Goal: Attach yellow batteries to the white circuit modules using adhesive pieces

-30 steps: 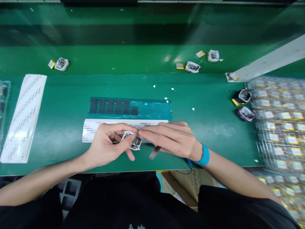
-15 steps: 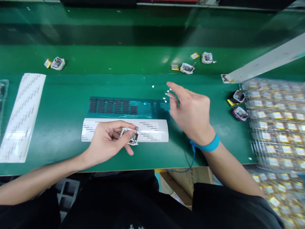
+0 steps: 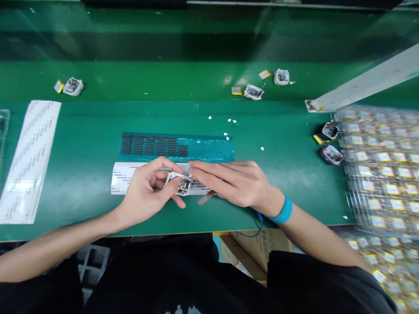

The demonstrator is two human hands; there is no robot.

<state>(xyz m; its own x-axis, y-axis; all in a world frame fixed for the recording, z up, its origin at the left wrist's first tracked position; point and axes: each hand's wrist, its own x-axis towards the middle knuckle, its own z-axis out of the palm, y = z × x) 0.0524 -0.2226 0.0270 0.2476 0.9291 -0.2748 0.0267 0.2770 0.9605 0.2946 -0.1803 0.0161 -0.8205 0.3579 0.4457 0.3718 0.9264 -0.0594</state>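
My left hand [image 3: 149, 187] grips a small white device housing [image 3: 183, 185] with bare circuitry facing up, above a white printed sheet [image 3: 120, 179]. My right hand [image 3: 237, 181] reaches in from the right, index and middle fingertips at the housing's upper right edge. A thin, pale flat tool [image 3: 206, 198] sticks out below its fingers, held in that hand. Behind the white sheet lies a blue-green film [image 3: 212, 149] with rows of small dark strips [image 3: 149, 145] on its left part.
White housings with yellow batteries lie at the back left [image 3: 73, 87] and back right [image 3: 253, 92]. Clear trays [image 3: 376, 170] of parts and a slanted white post [image 3: 360, 85] stand right. Another printed sheet [image 3: 31, 161] lies left. Small white bits [image 3: 225, 134] dot the mat.
My right hand has come down and left from above the film to the housing. One more white bit shows on the mat to the right. My left hand has barely moved.
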